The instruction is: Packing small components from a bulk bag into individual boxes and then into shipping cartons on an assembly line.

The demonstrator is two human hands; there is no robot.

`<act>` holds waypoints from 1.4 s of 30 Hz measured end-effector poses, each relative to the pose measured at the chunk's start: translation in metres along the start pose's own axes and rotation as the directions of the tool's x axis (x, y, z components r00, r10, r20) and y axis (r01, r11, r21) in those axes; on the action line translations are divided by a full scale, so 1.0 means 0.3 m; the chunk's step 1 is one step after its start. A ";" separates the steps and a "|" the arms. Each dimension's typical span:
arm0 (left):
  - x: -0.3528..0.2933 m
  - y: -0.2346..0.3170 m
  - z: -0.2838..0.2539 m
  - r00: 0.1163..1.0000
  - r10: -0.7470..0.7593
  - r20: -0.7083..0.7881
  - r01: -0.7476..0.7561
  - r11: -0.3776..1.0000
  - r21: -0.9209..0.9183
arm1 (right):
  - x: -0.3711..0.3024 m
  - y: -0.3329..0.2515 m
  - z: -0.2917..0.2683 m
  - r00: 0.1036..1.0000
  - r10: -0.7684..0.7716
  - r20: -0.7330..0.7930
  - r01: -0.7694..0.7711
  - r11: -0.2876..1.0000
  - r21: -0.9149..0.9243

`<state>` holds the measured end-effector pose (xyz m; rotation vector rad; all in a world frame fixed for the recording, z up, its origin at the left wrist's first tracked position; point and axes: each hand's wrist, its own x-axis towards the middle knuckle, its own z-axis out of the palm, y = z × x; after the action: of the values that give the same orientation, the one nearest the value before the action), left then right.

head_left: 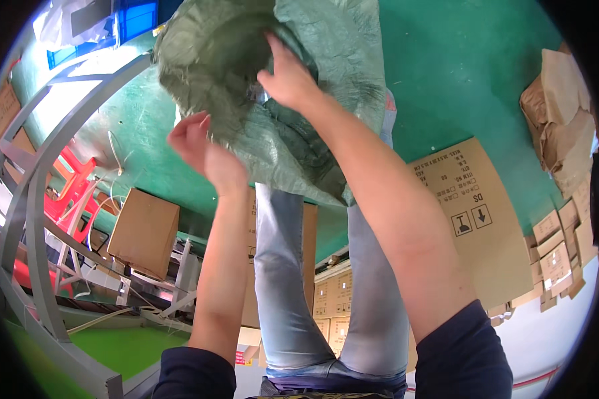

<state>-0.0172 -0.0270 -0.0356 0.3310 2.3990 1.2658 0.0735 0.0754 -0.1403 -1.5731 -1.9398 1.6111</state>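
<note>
A large grey-green woven sack (349,73) lies in front of me with its mouth spread wide. My right hand (291,78) is in the sack's mouth, thumb and forefinger apart, with nothing visible between them. Something small and shiny shows deep inside near the thumb, too indistinct to name. At the sack's left rim is my left hand (196,143), smeared by motion. Its fingers look bent, but whether they grip the rim cannot be made out.
A grey metal frame (30,199) curves along my left, with a red plastic stool (73,183) and a cardboard box (144,233) beyond it. On the right lie a flattened carton (479,233) and crumpled brown paper (559,110). Blue crates (136,21) stand far left on the green floor.
</note>
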 end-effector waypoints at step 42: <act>0.408 -0.447 0.350 0.730 -0.482 0.483 -0.199 0.527 0.826 | 0.274 0.361 -0.081 0.887 -0.009 0.461 0.321 0.731 -0.603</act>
<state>-0.0807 0.0221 -0.2293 0.6841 2.0776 -0.2702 0.1190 0.1391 -0.2541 -1.1950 -3.0728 1.3245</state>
